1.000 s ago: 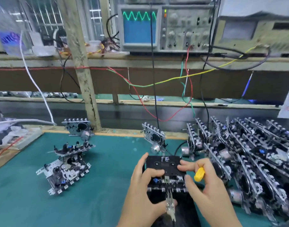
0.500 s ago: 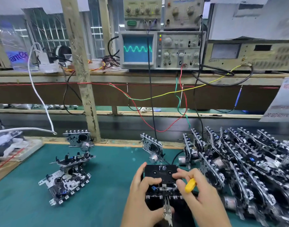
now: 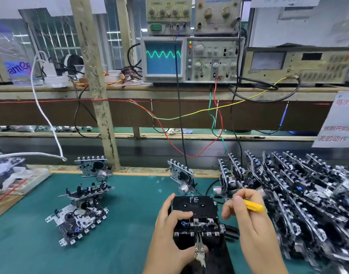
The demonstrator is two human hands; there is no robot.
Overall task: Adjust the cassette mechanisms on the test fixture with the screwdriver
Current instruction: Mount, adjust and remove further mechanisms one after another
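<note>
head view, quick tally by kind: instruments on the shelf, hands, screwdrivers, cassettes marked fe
oscilloscope: 1
other instrument boxes: 3
hands, left hand and right hand: 2
yellow-handled screwdriver: 1
cassette marked FE: 1
total: 8

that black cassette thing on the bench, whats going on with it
A person is working on a cassette mechanism with a black cassette marked FE loaded in it, on the green bench mat. The left hand grips the unit, thumb on the cassette. The right hand holds a yellow-handled screwdriver beside it, tip not visible. The oscilloscope shows a green wave. More mechanisms are stacked at the right.
</note>
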